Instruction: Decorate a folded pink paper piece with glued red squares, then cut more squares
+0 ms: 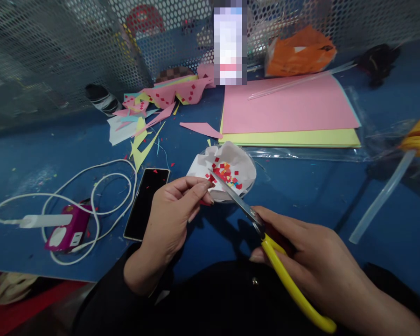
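My right hand [311,254] is closed around a pair of scissors [283,270] with yellow handles. The blades point up and left over a bowl lined with white paper [247,163]. Small red, orange, yellow and blue paper bits [226,172] lie inside it. At the bowl's near left rim, my left hand [177,205] pinches a small red piece of paper [207,201], mostly hidden by the fingers. The scissor tips are just above the fingertips, beside dark red squares.
A black phone [145,205] lies left of my hand, near a purple charger [68,228] with a white cable. Pink and yellow paper sheets [287,105] are stacked behind the bowl. Cut paper scraps [142,144] lie back left. An orange packet [301,53] leans against the perforated metal panel.
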### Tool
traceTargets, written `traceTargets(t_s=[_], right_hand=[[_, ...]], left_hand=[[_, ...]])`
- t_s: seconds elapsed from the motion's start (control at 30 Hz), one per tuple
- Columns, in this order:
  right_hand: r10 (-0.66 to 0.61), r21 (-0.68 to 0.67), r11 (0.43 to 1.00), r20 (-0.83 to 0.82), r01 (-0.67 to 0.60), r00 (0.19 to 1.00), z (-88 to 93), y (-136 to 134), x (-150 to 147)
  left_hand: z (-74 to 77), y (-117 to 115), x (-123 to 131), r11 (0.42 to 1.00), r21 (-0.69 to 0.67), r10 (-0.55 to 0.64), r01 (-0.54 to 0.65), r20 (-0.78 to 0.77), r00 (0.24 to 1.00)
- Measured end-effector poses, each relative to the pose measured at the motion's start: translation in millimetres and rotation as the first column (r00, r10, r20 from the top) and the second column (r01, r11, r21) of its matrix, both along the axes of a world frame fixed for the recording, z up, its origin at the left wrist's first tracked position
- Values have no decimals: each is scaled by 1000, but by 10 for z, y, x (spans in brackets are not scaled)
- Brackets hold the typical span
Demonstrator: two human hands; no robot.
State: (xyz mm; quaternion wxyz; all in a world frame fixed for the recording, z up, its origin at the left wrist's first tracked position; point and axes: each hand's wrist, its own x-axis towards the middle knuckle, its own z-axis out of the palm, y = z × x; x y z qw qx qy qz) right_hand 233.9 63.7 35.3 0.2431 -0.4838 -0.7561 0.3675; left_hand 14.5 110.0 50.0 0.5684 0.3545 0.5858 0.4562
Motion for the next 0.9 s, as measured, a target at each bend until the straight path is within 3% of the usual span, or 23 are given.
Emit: traceTargets(t_s=[0.27, 0.5, 0.67, 0.9], right_hand=[[-32, -64, 998, -43, 29, 999, 35, -11, 26], [11, 59, 998, 17, -12, 1000, 42, -7, -5], [19, 69, 997, 56, -22, 998, 40, -28, 3], [35, 126, 991, 48, -41, 998, 26, -12, -16]], left_hand=[[43, -15, -2, 999, 29, 29, -29, 22, 999], [16, 3, -10, 997, 54, 58, -60, 46, 997], [22, -4, 2, 992, 76, 93, -98, 57, 994], [35, -23, 33, 997, 52, 57, -61, 69, 996]])
